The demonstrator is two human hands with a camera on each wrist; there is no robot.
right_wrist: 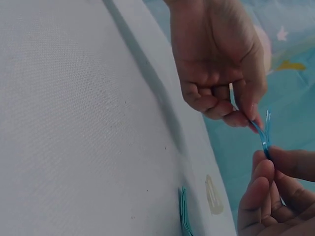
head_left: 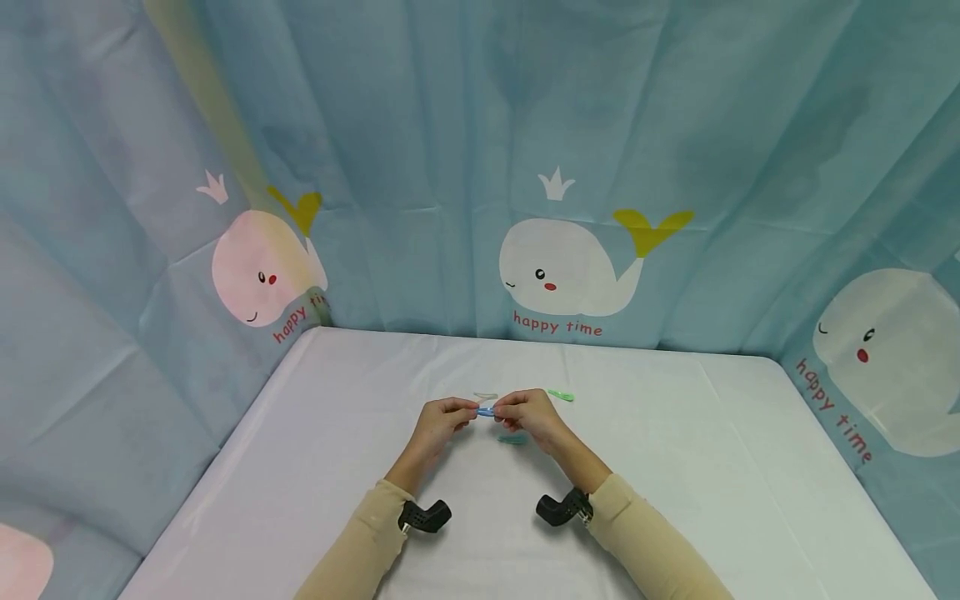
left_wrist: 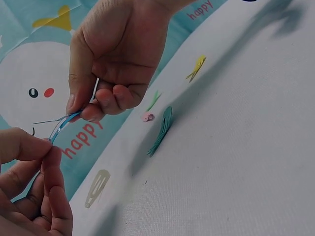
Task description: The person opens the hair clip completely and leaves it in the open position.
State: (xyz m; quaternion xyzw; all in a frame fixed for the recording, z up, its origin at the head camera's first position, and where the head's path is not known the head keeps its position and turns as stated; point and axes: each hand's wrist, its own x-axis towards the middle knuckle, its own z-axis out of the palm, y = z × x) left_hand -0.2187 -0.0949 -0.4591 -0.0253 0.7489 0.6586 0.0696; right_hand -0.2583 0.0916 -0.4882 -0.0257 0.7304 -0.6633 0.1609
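A slim blue snap hair clip (head_left: 486,412) is held between both hands above the table, its thin arms spread apart. My left hand (head_left: 441,423) pinches one end between thumb and fingers. The other end is pinched by my right hand (head_left: 531,412). Below the hands lies a teal bundle of hair clips (left_wrist: 161,130). A beige snap clip (left_wrist: 97,189) lies flat near the far table edge. In the left wrist view, a green clip (left_wrist: 154,100) with a pink ornament (left_wrist: 148,116) and a yellow clip (left_wrist: 197,68) lie farther off.
A white cloth covers the table (head_left: 300,500). Behind it and at the sides hangs a blue curtain (head_left: 420,167) printed with whales. Each wrist wears a black camera mount, one on the left (head_left: 426,517) and one on the right (head_left: 564,507).
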